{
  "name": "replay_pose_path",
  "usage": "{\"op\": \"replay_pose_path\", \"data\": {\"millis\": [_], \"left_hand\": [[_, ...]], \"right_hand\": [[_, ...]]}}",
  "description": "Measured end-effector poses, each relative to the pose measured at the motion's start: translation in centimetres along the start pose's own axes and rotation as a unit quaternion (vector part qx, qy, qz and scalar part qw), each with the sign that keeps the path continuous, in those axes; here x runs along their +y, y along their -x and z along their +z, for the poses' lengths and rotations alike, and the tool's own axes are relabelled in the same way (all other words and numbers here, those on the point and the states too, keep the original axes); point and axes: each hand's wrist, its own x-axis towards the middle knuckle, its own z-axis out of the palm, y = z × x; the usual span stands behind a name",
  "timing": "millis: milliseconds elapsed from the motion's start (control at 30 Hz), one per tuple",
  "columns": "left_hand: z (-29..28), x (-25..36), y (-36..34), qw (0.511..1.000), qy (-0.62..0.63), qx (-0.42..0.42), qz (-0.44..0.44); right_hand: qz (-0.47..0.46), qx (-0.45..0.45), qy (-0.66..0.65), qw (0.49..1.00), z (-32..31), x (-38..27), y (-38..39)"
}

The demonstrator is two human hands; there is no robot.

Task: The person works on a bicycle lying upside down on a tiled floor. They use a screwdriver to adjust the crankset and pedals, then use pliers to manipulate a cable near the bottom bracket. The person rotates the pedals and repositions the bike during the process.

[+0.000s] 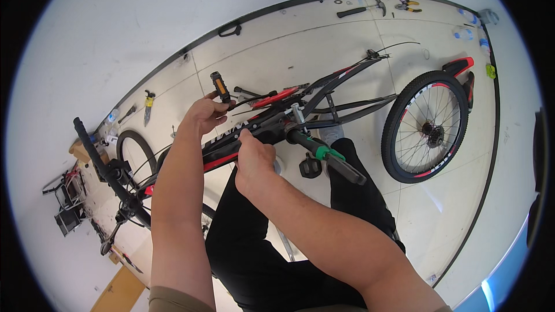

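My left hand (205, 114) is closed on a black pedal with an orange reflector (219, 86), above the bicycle frame. My right hand (254, 156) lies curled at the black, red and white frame (217, 159), one fingertip against the tube; its other fingers are partly hidden. Right of it a black bar with green fittings (321, 153) crosses the frame near a silver part (298, 112). A second black pedal (310, 166) hangs below the bar. The handlebar (98, 156) is at the left, beside my left forearm.
A loose wheel (425, 127) lies at the right beside a red-black part (459, 65). A hammer (361, 10), pliers (407, 4) and bottles (462, 33) lie along the far wall. Another tool (147, 107) lies left, near a tire (136, 136). Dark clutter (66, 202) stands further left.
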Motion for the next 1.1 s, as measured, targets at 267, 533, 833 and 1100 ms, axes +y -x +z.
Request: {"op": "replay_pose_path", "data": {"millis": [267, 533, 833, 1100], "left_hand": [[-0.7, -0.7, -1.6, 0.998, -0.031, 0.057, 0.019], [0.6, -0.3, -0.7, 0.983, -0.130, 0.122, 0.050], [3.5, -0.6, 0.1, 0.972, -0.061, 0.217, 0.064], [2.1, 0.9, 1.0, 0.991, -0.103, 0.088, 0.011]], "right_hand": [[-0.003, 0.012, 0.005, 1.000, 0.2, 0.0, 0.4], [0.005, 0.042, 0.019, 0.999, 0.5, -0.2, 0.6], [-0.012, 0.047, 0.024, 0.999, 0.5, -0.1, 0.6], [0.001, 0.017, 0.042, 0.999, 0.3, -0.9, 1.8]]}}
